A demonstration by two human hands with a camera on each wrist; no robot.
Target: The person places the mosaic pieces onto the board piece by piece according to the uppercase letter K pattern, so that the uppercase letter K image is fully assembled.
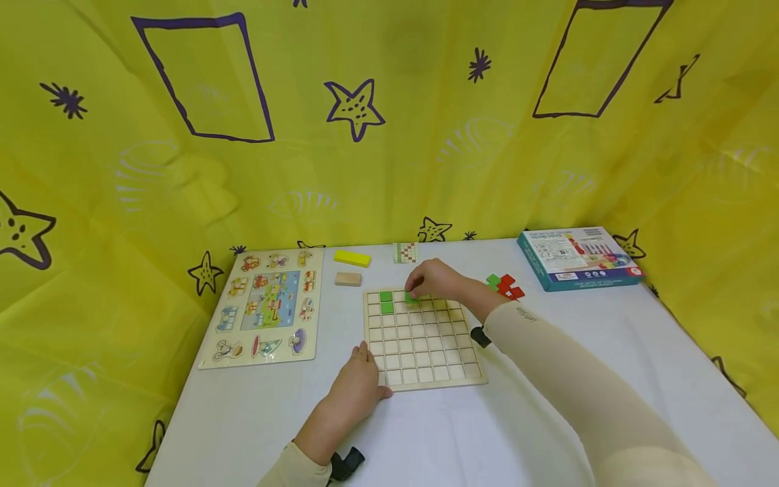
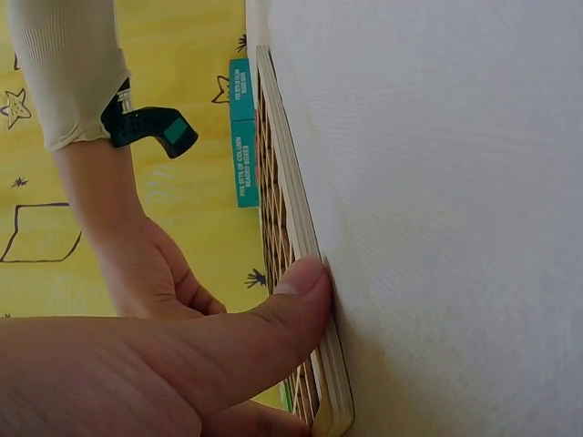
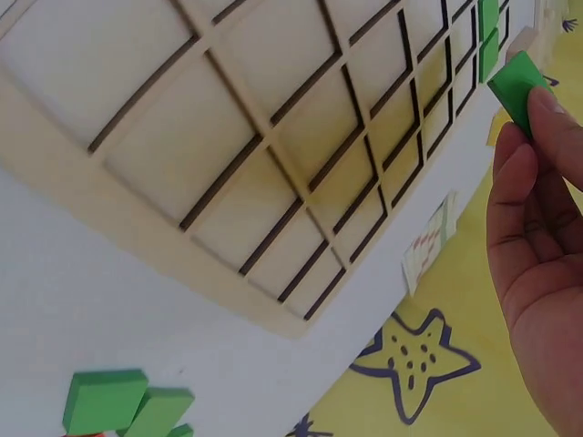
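A wooden grid board (image 1: pixel 435 387) lies flat on the white table. Two green square tiles (image 1: pixel 387 308) sit in cells near its far left corner. My left hand (image 1: pixel 355 384) holds the board's near left corner, fingers along the left side and thumb (image 2: pixel 305 278) against the near edge. Between thumb and fingertips, my right hand (image 1: pixel 439 279) pinches another green tile (image 3: pixel 519 86). That tile is tilted over the far row of cells, to the right of the two placed tiles with a gap between.
Loose green and red tiles (image 1: pixel 505 287) lie right of the board. A teal-edged box (image 1: pixel 578 259) stands at the back right. Behind the board are a patterned card (image 1: pixel 406 253), a yellow block (image 1: pixel 352 258) and a wooden block (image 1: pixel 348 279). A picture puzzle board (image 1: pixel 268 308) lies left.
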